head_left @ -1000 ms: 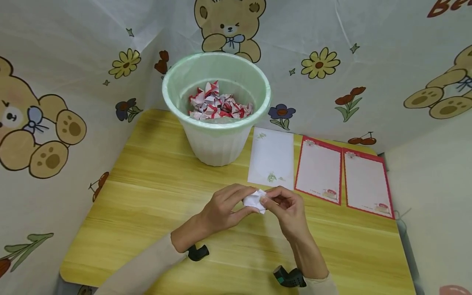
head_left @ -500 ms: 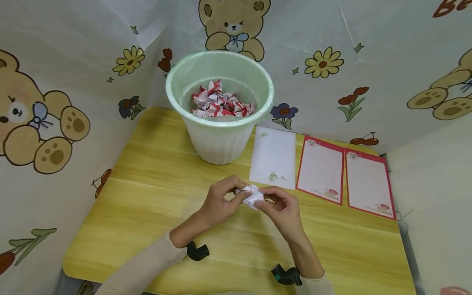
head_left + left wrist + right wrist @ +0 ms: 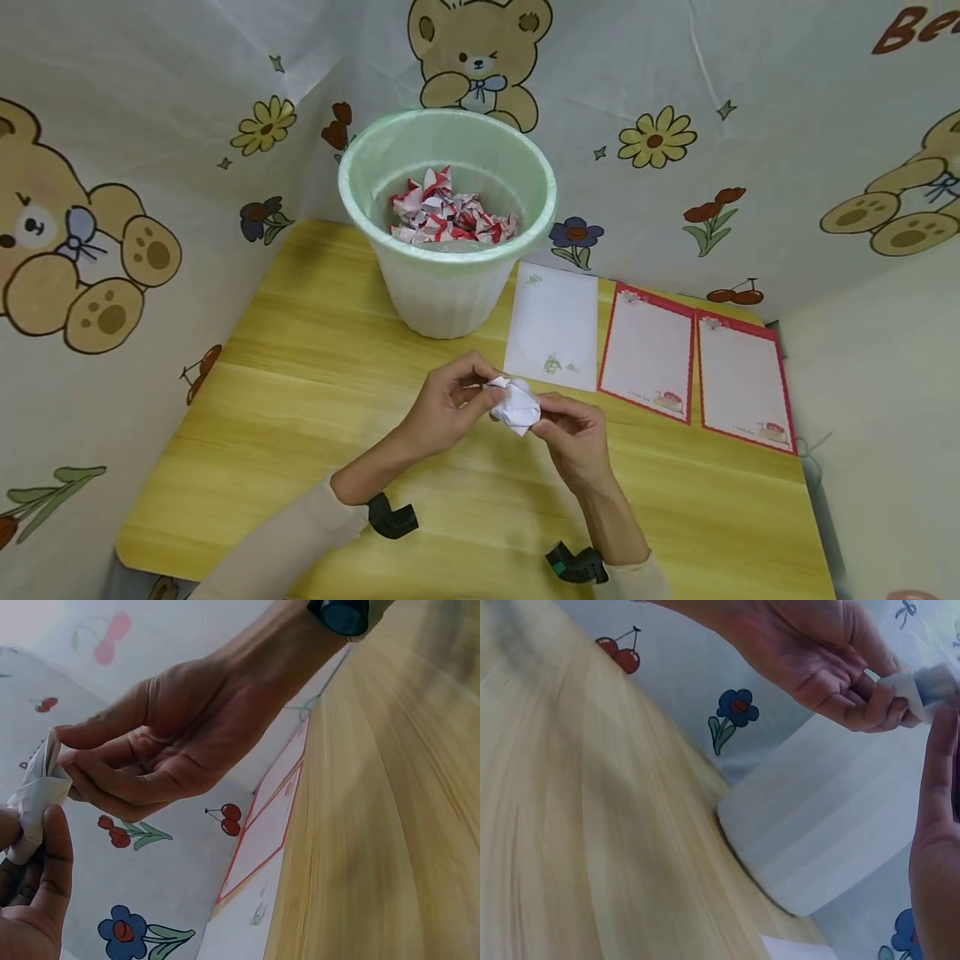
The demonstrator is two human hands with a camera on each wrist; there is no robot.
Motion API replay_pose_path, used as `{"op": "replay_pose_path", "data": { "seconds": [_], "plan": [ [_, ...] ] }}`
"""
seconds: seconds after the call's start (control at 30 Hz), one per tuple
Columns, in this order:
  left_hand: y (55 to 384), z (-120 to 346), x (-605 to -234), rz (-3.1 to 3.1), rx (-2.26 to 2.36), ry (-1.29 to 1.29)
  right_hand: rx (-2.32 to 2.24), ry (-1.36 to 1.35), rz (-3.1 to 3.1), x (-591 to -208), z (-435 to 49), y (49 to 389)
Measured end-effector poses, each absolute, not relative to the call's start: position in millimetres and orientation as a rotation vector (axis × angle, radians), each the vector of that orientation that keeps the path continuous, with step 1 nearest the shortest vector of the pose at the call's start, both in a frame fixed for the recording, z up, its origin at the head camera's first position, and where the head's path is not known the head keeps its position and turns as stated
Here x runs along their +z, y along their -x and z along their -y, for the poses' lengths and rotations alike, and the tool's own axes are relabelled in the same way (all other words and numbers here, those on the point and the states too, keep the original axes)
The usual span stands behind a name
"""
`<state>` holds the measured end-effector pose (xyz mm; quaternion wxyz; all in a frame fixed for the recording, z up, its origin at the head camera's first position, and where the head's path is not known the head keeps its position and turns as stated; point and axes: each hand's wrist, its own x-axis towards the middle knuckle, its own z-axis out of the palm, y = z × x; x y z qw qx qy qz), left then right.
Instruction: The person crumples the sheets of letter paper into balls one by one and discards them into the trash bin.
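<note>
This person's left sleeve (image 3: 288, 542) and right sleeve (image 3: 637, 581) are plain beige, the left hand (image 3: 444, 408) and right hand (image 3: 581, 442) bare, and by the cuffs (image 3: 352, 514) sit a bent black left camera (image 3: 388, 518) and right camera (image 3: 585, 568), the latter with a green patch (image 3: 558, 567).

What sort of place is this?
Perhaps a makeshift tabletop activity corner, though the wider room isn't visible. A wood-grain table stands within a creased bear-print wall covering, and it holds a pale green bin of crumpled paper beside flat, decorated note sheets.
</note>
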<state>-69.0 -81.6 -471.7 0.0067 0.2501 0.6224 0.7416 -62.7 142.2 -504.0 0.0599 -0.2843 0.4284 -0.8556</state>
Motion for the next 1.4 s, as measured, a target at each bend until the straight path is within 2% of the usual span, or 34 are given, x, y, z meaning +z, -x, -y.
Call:
{"op": "replay_pose_path", "data": {
  "seconds": [0.17, 0.43, 0.6, 0.87, 1.4],
  "plan": [
    [68, 84, -470, -1.900, 2.290, -0.798, -2.586, 0.844, -1.153, -510, -140, 65],
    [70, 80, -473, -2.048, 2.270, -0.795, -2.552, 0.747, -1.376, -501, -140, 69],
    [70, 76, -477, -2.208, 2.250, -0.906, -2.542, 0.668, -1.542, -494, -139, 70],
    [70, 72, -481, -2.335, 2.250, -1.022, -2.567, 0.734, -1.758, -484, -131, 66],
    [77, 76, -477, -2.408, 2.135, -1.091, -2.527, 0.611, -1.802, -484, -133, 65]
  ]
}}
